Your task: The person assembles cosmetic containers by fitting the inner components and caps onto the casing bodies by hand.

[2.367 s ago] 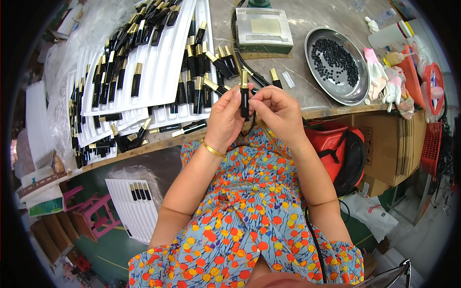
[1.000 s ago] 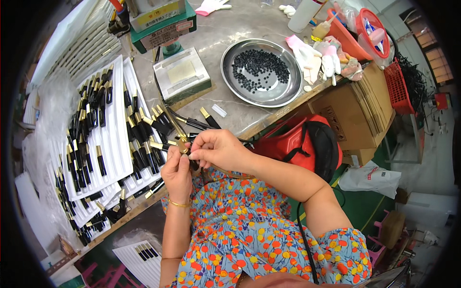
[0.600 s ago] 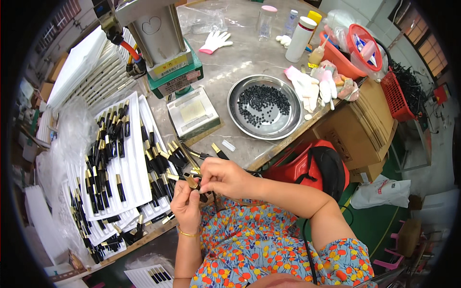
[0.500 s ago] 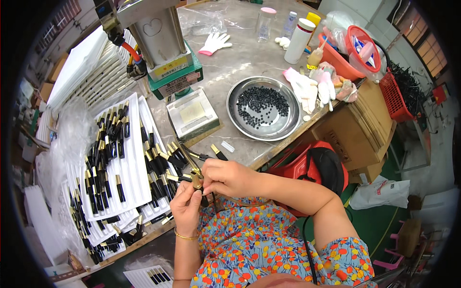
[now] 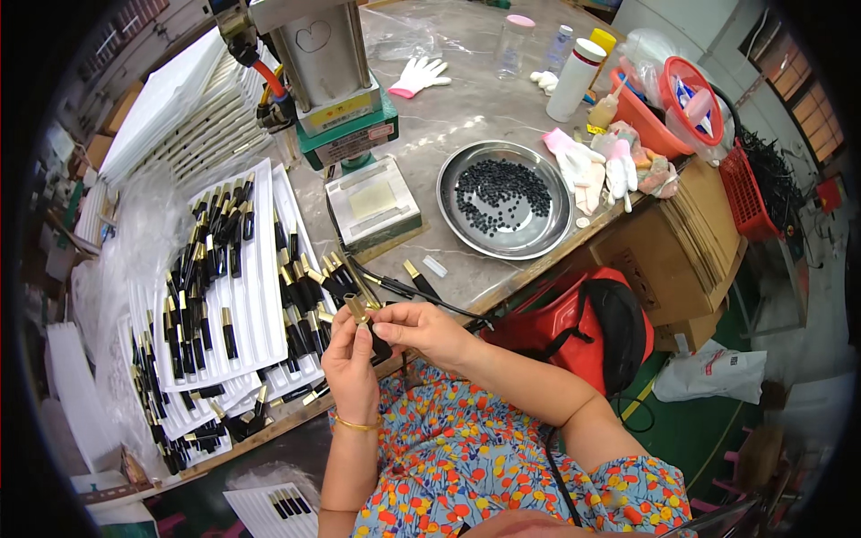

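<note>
One grey marbled table [image 5: 475, 117] fills the room before me, one round steel dish [image 5: 536, 235] near its edge. White ridged trays [image 5: 260, 305] spread well left of the dish, too overlapped to count. One green-based press [image 5: 345, 134] stands beyond the dish on its left; one red-and-black bag [image 5: 574, 332] sits below it, under the table edge. One white bottle [image 5: 576, 79] rises beyond its right side. One white glove [image 5: 421, 77] lies alone beyond it.

Two bare hands work nearer the person than the dish, to its left: the left hand [image 5: 352, 360] and the right hand [image 5: 417, 332] both grip one black tube [image 5: 380, 346], tilted, gold end pointing away from the person. One loose gold-capped tube [image 5: 421, 282] lies between hands and dish. Inside the dish, black pellets [image 5: 502, 184] scatter, beyond counting.
</note>
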`<move>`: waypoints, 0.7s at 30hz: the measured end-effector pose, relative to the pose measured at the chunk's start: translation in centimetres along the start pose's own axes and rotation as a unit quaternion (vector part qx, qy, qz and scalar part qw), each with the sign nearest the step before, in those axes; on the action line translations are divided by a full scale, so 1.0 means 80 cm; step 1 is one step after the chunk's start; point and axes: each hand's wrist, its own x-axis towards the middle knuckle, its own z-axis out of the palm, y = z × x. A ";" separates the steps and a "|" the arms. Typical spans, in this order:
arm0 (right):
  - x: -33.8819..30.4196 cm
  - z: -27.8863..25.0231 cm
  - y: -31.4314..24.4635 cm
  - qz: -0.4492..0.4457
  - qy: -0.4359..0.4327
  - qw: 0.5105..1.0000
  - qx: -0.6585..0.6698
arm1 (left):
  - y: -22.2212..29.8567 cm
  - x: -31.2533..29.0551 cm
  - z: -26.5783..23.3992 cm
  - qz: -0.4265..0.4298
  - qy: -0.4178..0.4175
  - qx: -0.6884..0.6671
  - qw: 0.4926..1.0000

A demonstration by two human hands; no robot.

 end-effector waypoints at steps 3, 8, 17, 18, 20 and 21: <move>-0.002 0.001 0.007 0.058 0.006 0.998 0.039 | 0.000 -0.005 -0.002 -0.076 0.019 -0.072 0.994; 0.000 -0.003 -0.005 0.060 0.059 0.995 0.061 | -0.006 0.011 0.006 -0.185 -0.021 -0.225 0.956; 0.013 -0.002 0.000 0.119 0.020 0.989 0.088 | -0.009 0.009 -0.007 -0.267 0.009 -0.272 0.924; 0.013 -0.002 0.003 0.129 -0.001 0.985 0.111 | -0.008 0.007 -0.008 -0.275 -0.007 -0.288 0.917; 0.013 -0.001 0.006 0.138 -0.022 0.981 0.133 | -0.007 0.005 -0.008 -0.283 -0.025 -0.304 0.909; 0.013 0.000 0.007 0.140 -0.023 0.977 0.158 | -0.006 0.005 -0.005 -0.283 -0.006 -0.307 0.909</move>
